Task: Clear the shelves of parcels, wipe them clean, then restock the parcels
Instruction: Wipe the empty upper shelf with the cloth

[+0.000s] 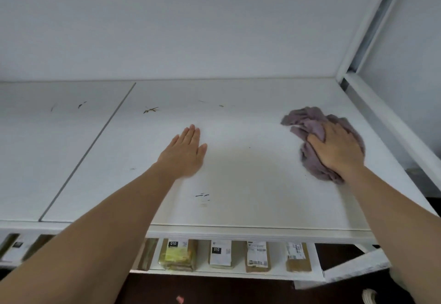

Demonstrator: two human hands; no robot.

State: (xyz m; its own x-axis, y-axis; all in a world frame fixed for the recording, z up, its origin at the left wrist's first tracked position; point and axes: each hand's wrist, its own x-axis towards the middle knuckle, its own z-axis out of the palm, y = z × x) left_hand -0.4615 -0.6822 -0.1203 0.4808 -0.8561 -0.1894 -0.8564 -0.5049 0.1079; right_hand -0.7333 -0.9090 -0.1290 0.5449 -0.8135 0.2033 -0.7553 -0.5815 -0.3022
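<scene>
The right hand (338,148) has its fingers curled down into a bunched purple-grey cloth (310,122), gripping a fold of it while the palm presses the wad onto the white shelf (238,184); the cloth spills out from under the hand toward 11 o'clock and again at 6 o'clock beneath the wrist. The left hand (185,154) lies flat on the same shelf, fingers straight and held together, thumb spread out toward 3 o'clock, holding nothing. The two hands are well apart, the cloth at 3 o'clock from the left hand, with bare shelf between them. Both forearms reach in from the lower edge of the view over the shelf's front lip. The shelf surface carries several small marks: a brownish scuff (150,109) at 11 o'clock from the left hand, a dark streak (81,104) farther out on the neighbouring panel beyond a seam, and short dark dashes (202,195) at 6 o'clock from the left hand near the front edge. A white upright post (372,24) rises at the shelf's far right corner, at 1 o'clock from the cloth. Below the front lip, on the lower shelf, parcels stand in a row: a clear-wrapped yellowish parcel (179,254) tagged 010, a white-labelled parcel (220,253) also tagged 010, a brown parcel (257,257), and another brown parcel (297,257) to its right.
</scene>
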